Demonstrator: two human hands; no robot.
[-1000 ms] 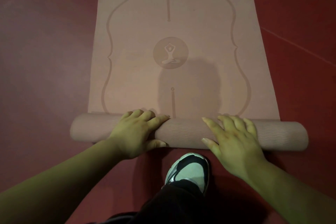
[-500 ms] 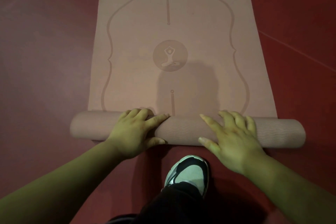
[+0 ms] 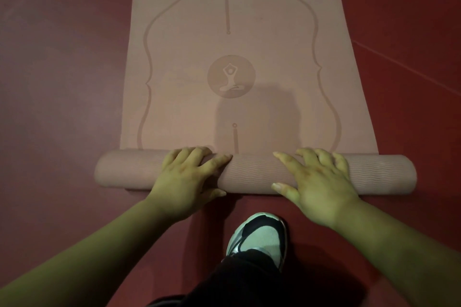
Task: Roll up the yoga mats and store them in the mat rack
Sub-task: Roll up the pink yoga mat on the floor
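Mat roll (image 3: pixel 253 174) lies crosswise; left hand (image 3: pixel 185 182) curls round it, right hand (image 3: pixel 320 188) presses flat.

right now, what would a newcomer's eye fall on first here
A pink yoga mat stretches up the middle of the red floor, a round emblem of a seated figure at its centre. Its near end is a thick roll, with the left hand curled over it and the right hand spread on top; a white-and-black sneaker stands just behind.
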